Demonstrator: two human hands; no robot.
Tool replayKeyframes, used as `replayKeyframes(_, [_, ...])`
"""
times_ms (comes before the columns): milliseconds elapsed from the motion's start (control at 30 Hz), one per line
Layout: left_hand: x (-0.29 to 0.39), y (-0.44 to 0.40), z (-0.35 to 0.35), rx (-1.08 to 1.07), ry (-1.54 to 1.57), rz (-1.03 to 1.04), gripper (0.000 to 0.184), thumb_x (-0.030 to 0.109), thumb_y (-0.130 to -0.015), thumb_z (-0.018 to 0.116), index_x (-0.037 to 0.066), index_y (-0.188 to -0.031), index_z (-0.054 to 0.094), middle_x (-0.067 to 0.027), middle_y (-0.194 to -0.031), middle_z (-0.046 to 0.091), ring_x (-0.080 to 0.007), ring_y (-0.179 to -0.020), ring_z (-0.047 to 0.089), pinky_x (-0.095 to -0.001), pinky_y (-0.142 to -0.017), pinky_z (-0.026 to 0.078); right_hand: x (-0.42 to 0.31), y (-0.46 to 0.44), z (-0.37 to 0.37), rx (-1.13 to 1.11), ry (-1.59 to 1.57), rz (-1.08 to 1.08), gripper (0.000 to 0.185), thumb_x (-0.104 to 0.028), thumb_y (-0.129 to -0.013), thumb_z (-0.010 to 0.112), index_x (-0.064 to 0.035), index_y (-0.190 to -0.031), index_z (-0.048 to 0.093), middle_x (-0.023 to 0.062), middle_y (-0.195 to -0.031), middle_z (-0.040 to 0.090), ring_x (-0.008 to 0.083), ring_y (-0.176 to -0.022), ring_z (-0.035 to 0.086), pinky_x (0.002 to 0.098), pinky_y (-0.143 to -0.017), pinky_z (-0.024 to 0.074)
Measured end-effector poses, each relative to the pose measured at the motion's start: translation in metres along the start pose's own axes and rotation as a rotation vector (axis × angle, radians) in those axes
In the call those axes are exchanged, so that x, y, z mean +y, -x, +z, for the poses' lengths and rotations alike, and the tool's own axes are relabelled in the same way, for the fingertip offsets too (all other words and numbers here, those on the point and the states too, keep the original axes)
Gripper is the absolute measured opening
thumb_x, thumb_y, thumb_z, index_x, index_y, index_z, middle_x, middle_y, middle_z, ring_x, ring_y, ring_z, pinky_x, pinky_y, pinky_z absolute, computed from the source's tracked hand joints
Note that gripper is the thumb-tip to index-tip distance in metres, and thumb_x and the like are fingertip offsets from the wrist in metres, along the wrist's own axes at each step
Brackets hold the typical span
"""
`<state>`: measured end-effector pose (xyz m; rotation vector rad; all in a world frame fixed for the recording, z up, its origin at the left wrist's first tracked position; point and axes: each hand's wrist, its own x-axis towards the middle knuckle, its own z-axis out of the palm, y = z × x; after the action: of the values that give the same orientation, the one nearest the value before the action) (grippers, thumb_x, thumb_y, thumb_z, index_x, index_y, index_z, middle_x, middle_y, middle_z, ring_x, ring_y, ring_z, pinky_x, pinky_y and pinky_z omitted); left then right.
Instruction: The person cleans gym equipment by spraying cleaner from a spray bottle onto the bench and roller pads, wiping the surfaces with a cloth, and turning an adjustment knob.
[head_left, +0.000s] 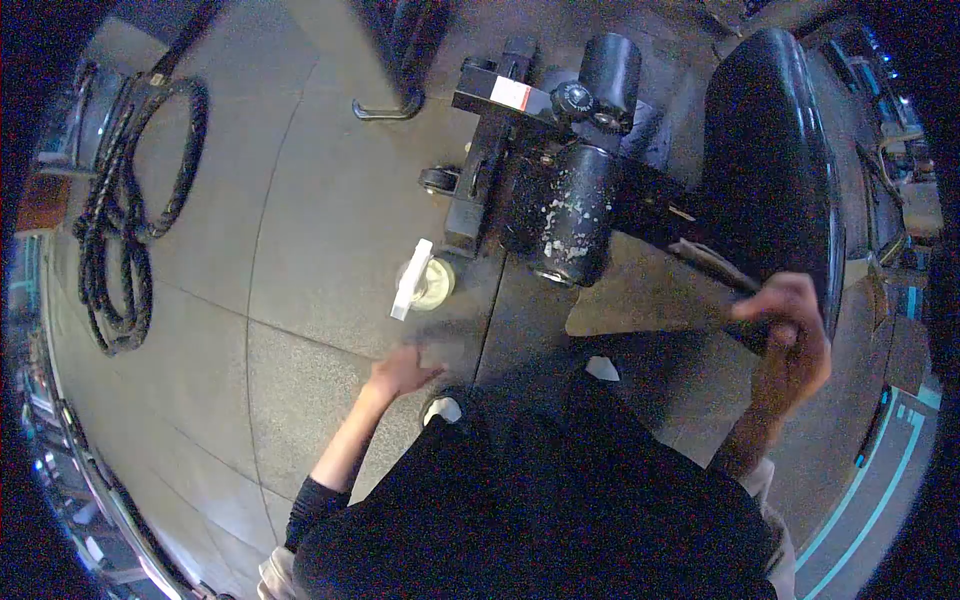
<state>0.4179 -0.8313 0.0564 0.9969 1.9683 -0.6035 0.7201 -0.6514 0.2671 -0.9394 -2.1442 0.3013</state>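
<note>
My left hand hangs over the floor with fingers loosely stretched out. It looks to hold nothing, though its fingertips are blurred. Just beyond it stands a spray bottle, seen from above, with a white trigger head and a pale yellowish body. My right hand is closed at the right, beside the black padded bench. From its fingers a long thin dark object with a paler far end reaches toward the bench frame; blur hides its exact kind.
Ahead are the bench's black roller pads, worn with pale flecks, and its steel foot with a small wheel. A thick black rope lies coiled at left. Another machine's foot rests on the floor. My shoe is close to my left hand.
</note>
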Motion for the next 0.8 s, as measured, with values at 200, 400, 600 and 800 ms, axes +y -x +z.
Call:
replayKeyframes(200, [0.058,-0.022,0.033,-0.477,0.912,0.699,0.074,0.054,-0.086,0.045,-0.002,-0.131,0.034,-0.017,-0.136,0.036,-0.0258,-0.12,0.041,-0.0352,-0.101,0.032,0.008,-0.015,-0.011,-0.528,-0.913,-0.396,0.028,-0.035,-0.087,0.055,-0.0095,-0.083,0.066,0.0103,-0.088,0.068,0.0218,-0.073,0.056,0.0346,-0.065,0.0432])
replayKeyframes(400, [0.112,0.023,0.044,-0.686,1.254,0.54,0.067,0.046,-0.088,0.048,-0.004,-0.13,0.037,-0.0138,-0.131,0.042,-0.0225,-0.118,0.041,-0.0322,-0.101,0.03,-0.007,-0.012,-0.005,-0.696,-0.976,-0.246,0.025,-0.031,-0.086,0.056,-0.0089,-0.086,0.067,0.0124,-0.089,0.067,0.0231,-0.073,0.058,0.0339,-0.066,0.0466])
replayKeyframes(600, [0.091,0.024,0.043,-0.418,1.236,0.644,0.039,0.034,-0.089,0.053,0.0,-0.108,0.055,-0.0088,-0.098,0.062,-0.0172,-0.086,0.058,-0.0306,-0.08,0.045,-0.01,0.004,-0.023,-0.734,-0.776,0.215,0.02,-0.024,-0.085,0.057,-0.0064,-0.088,0.066,0.0139,-0.081,0.067,0.0224,-0.06,0.061,0.0317,-0.062,0.0488])
replayKeyframes(800, [0.086,0.07,-0.045,0.094,0.661,1.005,0.025,0.027,-0.087,0.054,0.003,-0.092,0.057,-0.0161,-0.084,0.06,-0.0306,-0.077,0.058,-0.0377,-0.068,0.047,-0.002,0.025,0.031,-1.151,-0.233,0.499,0.026,-0.023,-0.079,0.062,-0.0067,-0.1,0.062,0.0138,-0.092,0.063,0.0294,-0.071,0.063,0.0382,-0.068,0.0494])
